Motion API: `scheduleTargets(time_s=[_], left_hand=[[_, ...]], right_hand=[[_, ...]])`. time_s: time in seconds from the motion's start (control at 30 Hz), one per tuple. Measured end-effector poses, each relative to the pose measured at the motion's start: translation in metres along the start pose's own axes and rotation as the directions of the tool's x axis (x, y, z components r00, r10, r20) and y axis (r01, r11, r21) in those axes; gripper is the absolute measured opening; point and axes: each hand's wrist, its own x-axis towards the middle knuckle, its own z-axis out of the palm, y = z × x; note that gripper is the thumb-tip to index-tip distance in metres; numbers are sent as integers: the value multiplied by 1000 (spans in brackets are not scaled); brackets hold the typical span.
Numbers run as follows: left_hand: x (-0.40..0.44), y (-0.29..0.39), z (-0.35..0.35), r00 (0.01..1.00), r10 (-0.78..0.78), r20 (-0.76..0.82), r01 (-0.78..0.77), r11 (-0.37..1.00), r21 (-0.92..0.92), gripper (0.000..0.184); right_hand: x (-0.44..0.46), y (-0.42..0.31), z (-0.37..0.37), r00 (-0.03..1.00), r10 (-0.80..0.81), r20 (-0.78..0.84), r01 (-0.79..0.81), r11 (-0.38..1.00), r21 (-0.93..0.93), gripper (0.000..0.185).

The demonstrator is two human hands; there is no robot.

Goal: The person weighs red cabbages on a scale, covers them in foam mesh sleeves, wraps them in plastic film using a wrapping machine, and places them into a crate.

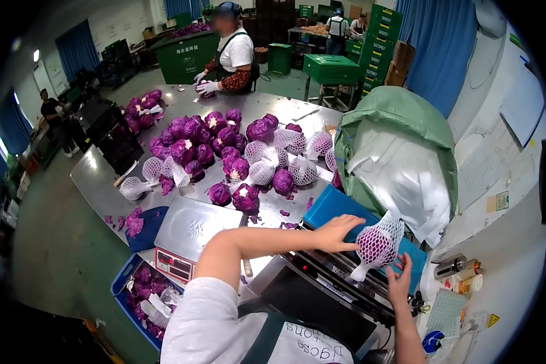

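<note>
A purple cabbage (375, 246) in a white foam net sleeve sits over the blue surface (329, 209) of a black machine (312, 297) in front of me. The sleeve's loose ends stick out past the cabbage on both sides. My left hand (341, 233) is open at its left, fingers stretched out, the thumb close to or touching the net. At the lower right of the cabbage my right hand (399, 276) is open, fingers spread, their tips near the sleeve. Whether either hand bears any of its weight I cannot tell.
Several purple cabbages (185, 132), some netted, cover the metal table (103, 185). A scale (194, 227) stands left, above a blue crate (122, 290) of trimmings. A green bag (400, 112) of white material is at right. Across the table a person (233, 54) handles a cabbage.
</note>
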Motion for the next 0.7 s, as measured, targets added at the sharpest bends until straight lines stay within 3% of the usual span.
scheduleTargets(time_s=[0.03, 0.07, 0.1, 0.13, 0.2, 0.23, 0.33, 0.37, 0.47, 0.5, 0.53, 0.6, 0.63, 0.67, 0.7], left_hand=[[-7, 1, -24, 986, 148, 79, -155, 984, 94, 49], [-12, -13, -31, 935, 285, 208, -324, 928, 182, 40], [-16, -17, -43, 864, 362, 350, -453, 862, 227, 40], [-20, -18, -53, 769, 415, 486, -577, 777, 250, 41], [-24, -27, -55, 608, 462, 646, -733, 638, 234, 45], [-26, -38, -46, 575, 431, 695, -752, 613, 242, 46], [-22, -51, -23, 544, 421, 726, -784, 565, 259, 49], [-24, -48, -24, 590, 424, 687, -749, 605, 270, 38], [-37, -43, -27, 682, 349, 643, -605, 763, 228, 23], [-43, -39, -27, 734, 378, 564, -573, 790, 217, 13], [-50, -38, -23, 832, 233, 504, -370, 910, 189, 13], [-64, -17, -32, 885, 84, 459, -126, 990, 62, 15], [-72, -12, -33, 869, 24, 494, -67, 995, 70, 17], [-80, 1, -40, 897, 192, 397, -192, 981, -41, 14], [-80, 28, -57, 866, 42, 499, 25, 992, -127, 14]], right_hand=[[-6, -4, -16, 989, -113, 92, 125, 983, -134, 54], [-11, -8, -32, 959, -210, 193, 255, 932, -256, 50], [-16, -21, -40, 917, -280, 283, 355, 897, -264, 41], [-15, -19, -47, 788, -444, 427, 595, 728, -341, 40], [-19, -22, -51, 672, -306, 674, 679, 617, -398, 42], [-19, -4, -47, 626, -307, 717, 720, 579, -382, 45], [-19, 21, -29, 693, -413, 591, 690, 617, -378, 28], [-19, 20, -25, 715, -437, 546, 675, 635, -376, 18], [-24, 33, -22, 793, -402, 458, 577, 737, -352, 14], [-26, 35, -21, 816, -361, 451, 536, 765, -357, 12], [-31, 41, -23, 823, -319, 469, 499, 800, -332, 10], [-37, 47, -33, 826, -235, 513, 423, 859, -289, 7], [-45, 24, -44, 792, -102, 601, 322, 908, -270, 8], [-57, -6, -57, 731, 26, 682, 211, 941, -263, 10], [-63, -23, -69, 673, 172, 719, -66, 983, -173, 11]])
